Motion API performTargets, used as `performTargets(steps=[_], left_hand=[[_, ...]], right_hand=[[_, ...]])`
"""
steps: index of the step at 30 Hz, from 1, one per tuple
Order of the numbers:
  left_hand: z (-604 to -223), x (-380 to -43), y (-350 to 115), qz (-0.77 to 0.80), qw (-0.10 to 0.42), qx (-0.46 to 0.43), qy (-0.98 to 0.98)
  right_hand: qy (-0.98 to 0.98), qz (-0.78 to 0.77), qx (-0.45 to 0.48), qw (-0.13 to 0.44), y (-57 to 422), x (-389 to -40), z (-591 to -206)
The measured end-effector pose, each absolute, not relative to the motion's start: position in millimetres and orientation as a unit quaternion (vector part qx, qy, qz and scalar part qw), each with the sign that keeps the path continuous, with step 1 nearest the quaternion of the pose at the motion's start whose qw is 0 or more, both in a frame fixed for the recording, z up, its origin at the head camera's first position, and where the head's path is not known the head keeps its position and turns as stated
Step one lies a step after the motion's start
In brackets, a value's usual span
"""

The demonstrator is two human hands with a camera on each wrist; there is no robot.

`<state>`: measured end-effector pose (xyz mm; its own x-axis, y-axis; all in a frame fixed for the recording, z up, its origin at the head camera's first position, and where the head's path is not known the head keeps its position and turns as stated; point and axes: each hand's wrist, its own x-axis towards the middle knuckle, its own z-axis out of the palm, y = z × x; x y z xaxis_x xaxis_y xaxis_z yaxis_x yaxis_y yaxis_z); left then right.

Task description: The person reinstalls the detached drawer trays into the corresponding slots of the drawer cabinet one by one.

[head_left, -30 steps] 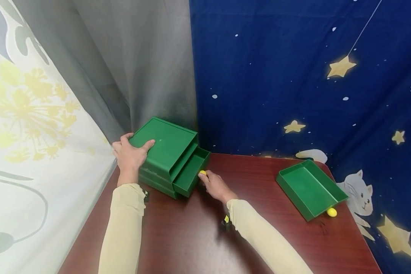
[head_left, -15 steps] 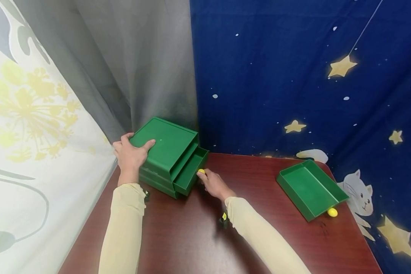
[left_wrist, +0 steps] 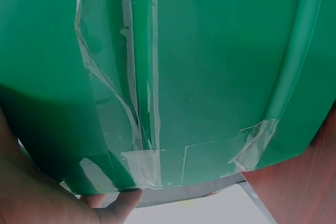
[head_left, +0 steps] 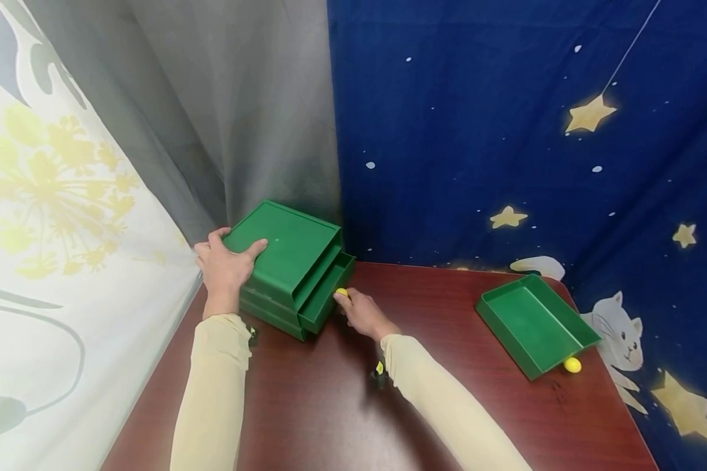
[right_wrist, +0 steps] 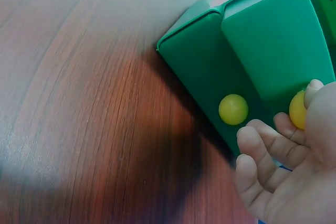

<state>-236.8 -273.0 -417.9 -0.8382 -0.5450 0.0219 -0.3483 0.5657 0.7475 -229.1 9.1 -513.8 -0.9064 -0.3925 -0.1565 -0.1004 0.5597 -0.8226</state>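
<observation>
A green drawer cabinet stands at the back left of the table, its top slot without a drawer. My left hand holds it, thumb across the top and fingers over the back edge. The left wrist view has those fingers behind the cabinet's taped side. A green drawer sticks partly out of the middle slot. With thumb and index finger, my right hand pinches the drawer's round yellow knob. Below it, the bottom drawer's yellow knob shows in the right wrist view.
A separate green drawer lies on the right of the reddish-brown table, its yellow knob facing the near right. Behind the cabinet hangs a grey curtain, with a blue starry curtain along the table's back edge.
My right hand has moved left and slightly away from me, and the middle drawer has slid further into the cabinet. The left hand and the cabinet keep their place.
</observation>
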Motion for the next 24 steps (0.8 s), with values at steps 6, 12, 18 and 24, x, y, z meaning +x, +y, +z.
performTargets(steps=[6,12,18,24], left_hand=[[-417.5,-238.0,-271.1,-0.39,0.133,0.248,-0.877],[-416.7,-236.8,-270.7,-0.387,0.139,0.25,-0.876],[-416.6,-235.7,-270.3,-0.391,0.133,0.246,-0.877],[-417.9,-235.3,-272.1,-0.393,0.131,0.25,-0.875]], right_hand=[[0.872,-0.443,-0.139,0.155,5.0,-230.8,-513.4],[0.885,-0.419,-0.143,0.144,-0.3,-232.8,-513.8],[0.881,-0.424,-0.135,0.159,-3.7,-233.8,-515.5],[0.884,-0.418,-0.135,0.162,-7.5,-234.2,-514.6]])
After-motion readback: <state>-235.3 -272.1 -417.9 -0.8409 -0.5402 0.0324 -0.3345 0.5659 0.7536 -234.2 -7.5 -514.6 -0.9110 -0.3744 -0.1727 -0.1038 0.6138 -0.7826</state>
